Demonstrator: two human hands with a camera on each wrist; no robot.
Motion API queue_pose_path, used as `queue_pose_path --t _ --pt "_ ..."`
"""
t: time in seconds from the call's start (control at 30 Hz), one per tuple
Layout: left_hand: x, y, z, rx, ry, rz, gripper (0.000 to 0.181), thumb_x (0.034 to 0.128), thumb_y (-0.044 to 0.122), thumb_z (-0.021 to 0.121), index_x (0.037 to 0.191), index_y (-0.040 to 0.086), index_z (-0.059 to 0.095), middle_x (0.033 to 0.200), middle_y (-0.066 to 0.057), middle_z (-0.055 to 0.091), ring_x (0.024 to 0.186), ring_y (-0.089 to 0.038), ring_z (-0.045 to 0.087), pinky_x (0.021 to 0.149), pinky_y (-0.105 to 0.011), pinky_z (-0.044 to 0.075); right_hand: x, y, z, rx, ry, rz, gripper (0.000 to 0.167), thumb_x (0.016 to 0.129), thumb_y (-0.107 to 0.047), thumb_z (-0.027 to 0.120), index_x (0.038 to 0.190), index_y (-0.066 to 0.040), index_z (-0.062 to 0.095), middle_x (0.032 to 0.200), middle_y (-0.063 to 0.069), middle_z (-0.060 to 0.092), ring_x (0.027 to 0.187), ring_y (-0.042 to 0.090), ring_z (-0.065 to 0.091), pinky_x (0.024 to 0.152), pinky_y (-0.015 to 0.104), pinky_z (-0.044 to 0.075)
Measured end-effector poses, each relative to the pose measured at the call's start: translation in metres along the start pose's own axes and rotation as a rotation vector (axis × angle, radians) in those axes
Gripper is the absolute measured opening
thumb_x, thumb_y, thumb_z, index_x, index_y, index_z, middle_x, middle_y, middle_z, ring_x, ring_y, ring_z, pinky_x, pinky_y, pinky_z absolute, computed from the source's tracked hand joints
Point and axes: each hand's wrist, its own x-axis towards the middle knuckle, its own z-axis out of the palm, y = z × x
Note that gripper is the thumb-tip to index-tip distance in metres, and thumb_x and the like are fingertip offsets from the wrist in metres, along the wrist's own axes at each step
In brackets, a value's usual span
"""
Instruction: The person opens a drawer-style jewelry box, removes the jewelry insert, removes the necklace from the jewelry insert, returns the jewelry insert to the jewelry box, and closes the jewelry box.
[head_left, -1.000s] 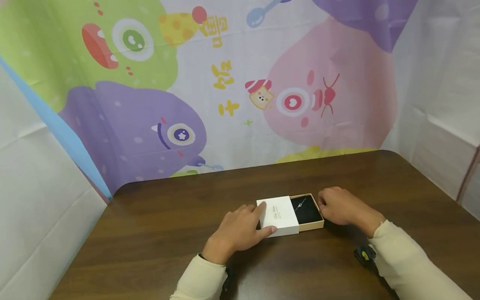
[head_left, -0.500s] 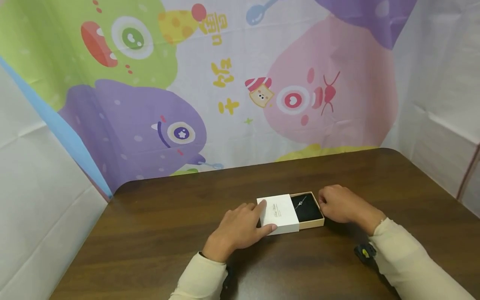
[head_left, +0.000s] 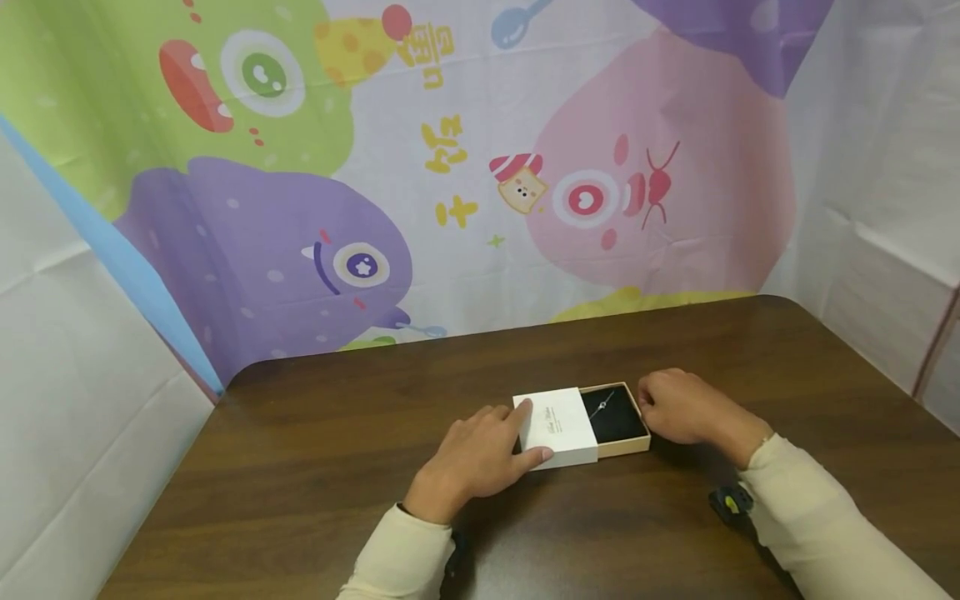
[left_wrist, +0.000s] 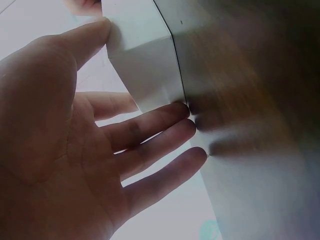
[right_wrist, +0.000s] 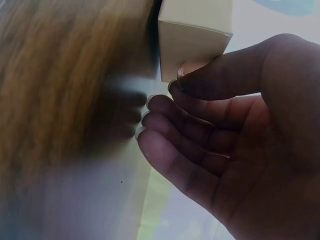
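White square-cornered cardboard slip cover [head_left: 573, 421]: lies flat on the brown wood-grain counter [head_left: 337, 425], between both hands; bears small printed lettering [head_left: 551, 421], turned sideways. Tan rectangular cardboard tray [head_left: 624, 448]: juts partway from the cover's right end, with flat black lining [head_left: 621, 425]. Cover and tray together: long axis left to right, slightly slanted, tray end pointing right. Thin silver-coloured chain [head_left: 602, 406]: lies diagonally on the lining, near left to far right. Left hand [head_left: 480, 454]: unclenched, thumb and forefinger resting on the cover's left part, other fingers straight beside its left end. Right hand [head_left: 678, 408]: pinches at the tray's right end with thumb and forefinger, exact hold hard to make out; remaining fingers curled.
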Motion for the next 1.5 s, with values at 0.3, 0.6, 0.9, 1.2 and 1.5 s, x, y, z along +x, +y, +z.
queue_pose_path --t 0.3,0.6,0.9,1.2,1.5 --pt "0.0002 0.0003 -0.0018 -0.001 -0.003 0.001 0.077 0.0954 0.063 0.054 0.154 0.015 0.041 0.135 -0.009 0.06 0.121 -0.024 0.057 0.094 -0.048 0.048 -0.0004 0.0004 -0.0017 -0.002 -0.002 -0.002 0.017 0.079 -0.003 0.057 0.068 -0.016 0.057 0.067 -0.004 0.052 0.064 0.015 0.049 0.061 0.036 0.043" --pt "-0.0007 -0.0002 -0.0013 0.003 0.001 0.002 0.077 0.0954 0.063 0.054 0.154 0.015 0.041 0.136 -0.009 0.059 0.121 -0.024 0.057 0.093 -0.049 0.048 0.0002 0.0015 0.0005 -0.006 -0.006 0.003 0.017 0.079 -0.003 0.058 0.068 -0.016 0.057 0.067 -0.004 0.052 0.064 0.016 0.05 0.061 0.037 0.043" --pt "-0.0005 0.0005 -0.0008 -0.009 -0.011 -0.008 0.077 0.0954 0.063 0.054 0.155 0.015 0.04 0.137 -0.009 0.058 0.123 -0.024 0.056 0.095 -0.05 0.047 -0.0004 0.0016 -0.0002 -0.003 -0.011 0.007 0.017 0.08 -0.004 0.057 0.068 -0.016 0.057 0.067 -0.004 0.052 0.064 0.015 0.049 0.061 0.036 0.043" --pt "-0.0005 0.0005 -0.001 -0.014 -0.006 -0.005 0.077 0.0953 0.062 0.054 0.155 0.015 0.04 0.138 -0.01 0.058 0.123 -0.024 0.056 0.095 -0.05 0.047 0.0001 0.0033 -0.0021 0.001 -0.029 0.018 0.017 0.081 -0.004 0.056 0.068 -0.015 0.057 0.066 -0.003 0.051 0.062 0.016 0.048 0.059 0.035 0.041" --pt "-0.0012 0.0011 -0.0018 -0.014 -0.006 -0.003 0.077 0.0956 0.063 0.053 0.155 0.015 0.04 0.138 -0.01 0.058 0.123 -0.024 0.056 0.095 -0.05 0.047 -0.0009 0.0019 -0.0042 0.009 -0.044 0.036 0.016 0.082 -0.004 0.056 0.069 -0.014 0.058 0.067 -0.003 0.051 0.063 0.016 0.048 0.059 0.035 0.041"
